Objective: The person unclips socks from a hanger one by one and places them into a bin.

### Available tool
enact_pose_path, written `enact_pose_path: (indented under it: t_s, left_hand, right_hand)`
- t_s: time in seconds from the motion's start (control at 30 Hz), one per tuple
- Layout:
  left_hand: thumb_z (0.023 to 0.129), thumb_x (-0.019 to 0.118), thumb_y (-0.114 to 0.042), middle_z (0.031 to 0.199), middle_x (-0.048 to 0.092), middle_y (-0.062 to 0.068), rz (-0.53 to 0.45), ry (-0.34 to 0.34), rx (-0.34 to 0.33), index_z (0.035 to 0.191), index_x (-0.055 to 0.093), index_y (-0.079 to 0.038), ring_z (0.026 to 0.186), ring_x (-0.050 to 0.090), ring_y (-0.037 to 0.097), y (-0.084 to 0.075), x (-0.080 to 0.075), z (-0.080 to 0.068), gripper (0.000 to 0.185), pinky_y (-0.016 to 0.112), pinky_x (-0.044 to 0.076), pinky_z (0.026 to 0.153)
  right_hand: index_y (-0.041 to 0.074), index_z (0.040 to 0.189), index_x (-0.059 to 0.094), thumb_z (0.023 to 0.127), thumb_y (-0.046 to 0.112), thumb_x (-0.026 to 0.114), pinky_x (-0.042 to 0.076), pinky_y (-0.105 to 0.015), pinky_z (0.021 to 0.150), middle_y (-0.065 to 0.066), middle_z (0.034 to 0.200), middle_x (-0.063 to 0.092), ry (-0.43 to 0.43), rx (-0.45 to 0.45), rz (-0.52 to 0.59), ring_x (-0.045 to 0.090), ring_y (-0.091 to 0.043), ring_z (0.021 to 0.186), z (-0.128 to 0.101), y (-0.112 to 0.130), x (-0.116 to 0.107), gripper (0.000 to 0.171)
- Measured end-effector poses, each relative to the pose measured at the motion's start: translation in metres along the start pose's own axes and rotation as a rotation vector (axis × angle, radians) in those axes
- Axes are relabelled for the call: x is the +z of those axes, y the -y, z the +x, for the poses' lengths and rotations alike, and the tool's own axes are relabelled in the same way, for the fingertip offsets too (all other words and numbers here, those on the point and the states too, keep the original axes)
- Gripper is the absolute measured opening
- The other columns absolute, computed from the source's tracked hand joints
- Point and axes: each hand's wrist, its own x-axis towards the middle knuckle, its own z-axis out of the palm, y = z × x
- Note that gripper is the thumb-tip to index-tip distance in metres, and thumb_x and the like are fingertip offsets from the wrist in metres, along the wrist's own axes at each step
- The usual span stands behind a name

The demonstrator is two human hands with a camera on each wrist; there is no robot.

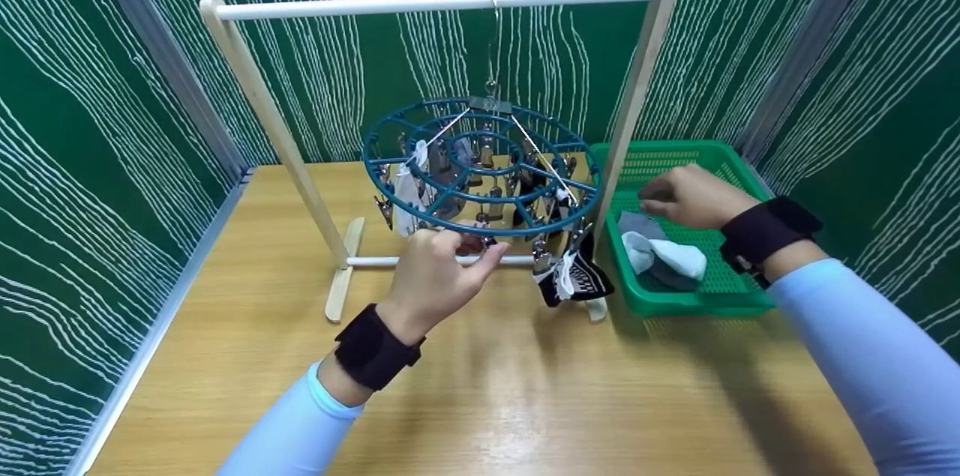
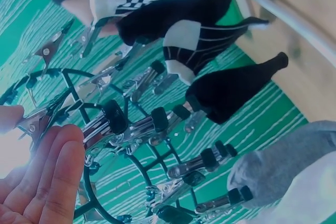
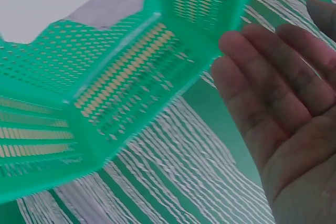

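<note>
**Hands at the sock hanger and the basket**

Low in the centre of the head view, the left hand (image 1: 439, 273) reaches up to the near rim of the round blue clip hanger (image 1: 480, 161); its fingers (image 2: 50, 174) lie straight and close together beside the metal clips (image 2: 131, 124), gripping nothing. At right of centre, the right hand (image 1: 694, 195) hovers over the green basket (image 1: 739, 300), fingers (image 3: 268, 77) relaxed and slightly apart, empty. Beneath it lie a white sock (image 1: 664, 255) and a grey sock (image 1: 637, 225). A black patterned sock (image 1: 574, 277) hangs clipped at the hanger's right edge. The hanger hangs from a wooden rack (image 1: 442, 4) standing on the worktop (image 1: 525, 386), before the green backdrop (image 1: 90, 124).
</note>
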Motion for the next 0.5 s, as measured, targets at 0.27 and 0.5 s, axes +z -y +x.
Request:
enact_pose_path:
  t_s: [0.27, 0.5]
  left_hand:
    - [0.098, 0.082, -0.020, 0.084, 0.082, 0.012, 0.017, -0.021, 0.021, 0.093, 0.082, 0.000, 0.075, 0.079, 0.025, 0.002, 0.002, 0.000, 0.021, 0.039, 0.064, 0.070]
    - [0.099, 0.081, -0.021, 0.085, 0.083, 0.012, 0.001, -0.008, 0.002, 0.093, 0.081, 0.001, 0.077, 0.080, 0.027, 0.004, 0.003, 0.000, 0.022, 0.040, 0.067, 0.073]
  right_hand:
    - [-0.005, 0.128, 0.075, 0.106, 0.016, 0.073, 0.065, -0.055, 0.088, -0.023, 0.118, 0.080, -0.156, -0.017, 0.040, 0.080, -0.035, 0.100, -0.017, 0.029, -0.015, 0.031]
    - [-0.003, 0.122, 0.078, 0.098, 0.010, 0.081, 0.065, -0.057, 0.089, -0.022, 0.115, 0.081, -0.347, -0.160, -0.005, 0.080, -0.038, 0.101, -0.024, 0.053, -0.012, 0.028]
